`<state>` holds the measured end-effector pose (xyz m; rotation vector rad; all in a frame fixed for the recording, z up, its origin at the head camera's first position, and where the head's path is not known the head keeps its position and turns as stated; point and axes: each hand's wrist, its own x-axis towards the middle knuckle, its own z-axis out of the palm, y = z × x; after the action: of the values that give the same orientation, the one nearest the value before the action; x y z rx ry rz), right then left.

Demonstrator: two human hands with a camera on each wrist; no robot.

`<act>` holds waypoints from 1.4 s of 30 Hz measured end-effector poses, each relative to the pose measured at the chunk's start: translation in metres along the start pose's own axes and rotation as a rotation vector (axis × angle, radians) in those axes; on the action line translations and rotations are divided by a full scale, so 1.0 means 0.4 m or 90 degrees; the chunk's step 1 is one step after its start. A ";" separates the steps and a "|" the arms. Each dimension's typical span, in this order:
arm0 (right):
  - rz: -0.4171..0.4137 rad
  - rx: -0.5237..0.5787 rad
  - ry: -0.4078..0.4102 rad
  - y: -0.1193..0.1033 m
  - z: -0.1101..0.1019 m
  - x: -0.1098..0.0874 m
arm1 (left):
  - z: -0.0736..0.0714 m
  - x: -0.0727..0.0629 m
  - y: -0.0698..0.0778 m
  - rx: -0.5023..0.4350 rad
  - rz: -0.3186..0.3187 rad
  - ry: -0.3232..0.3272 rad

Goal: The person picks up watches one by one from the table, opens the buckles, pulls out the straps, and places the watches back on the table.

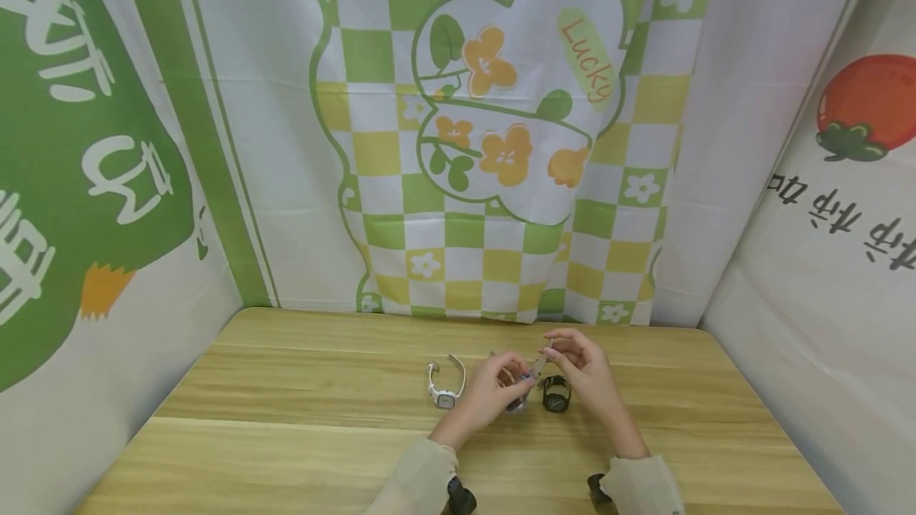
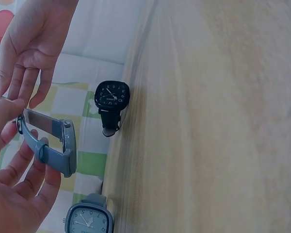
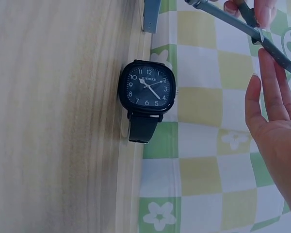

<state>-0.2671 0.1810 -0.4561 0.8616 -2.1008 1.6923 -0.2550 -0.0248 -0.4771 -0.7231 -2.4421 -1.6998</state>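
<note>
Between both hands is a wristwatch (image 2: 69,148) with a grey-blue strap, raised over the table; in the head view it looks pale. My left hand (image 1: 494,384) grips it by the strap near the buckle, fingers curled behind. The right hand (image 1: 588,376) pinches the long strap end (image 3: 280,57) between thumb and fingers. In the right wrist view the strap runs through the buckle (image 3: 257,36). A black square-faced watch (image 1: 556,401) stands on the table just below the right hand, its strap looped. To the left of the left hand, a white watch (image 1: 445,400) rests with its strap open.
The wooden table (image 1: 286,404) reaches back to a checked cloth curtain (image 1: 494,261). Printed cloth walls stand on the left (image 1: 193,300) and right (image 1: 801,300). Dark wrist devices (image 1: 461,497) sit at the beige sleeves (image 1: 418,475).
</note>
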 end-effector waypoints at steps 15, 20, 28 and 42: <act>0.007 0.006 0.003 -0.002 0.004 0.000 | 0.007 0.001 -0.002 0.030 -0.001 0.020; -0.002 0.010 0.004 0.004 0.005 -0.001 | 0.008 0.004 -0.002 0.046 0.006 0.018; 0.012 0.008 0.013 0.002 0.006 -0.002 | 0.006 0.005 0.002 0.045 0.001 0.017; 0.037 -0.004 0.026 -0.003 0.010 -0.001 | 0.008 0.001 0.007 0.028 0.017 0.012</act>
<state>-0.2653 0.1770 -0.4565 0.7635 -2.1221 1.7172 -0.2535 -0.0210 -0.4757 -0.7275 -2.4384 -1.6307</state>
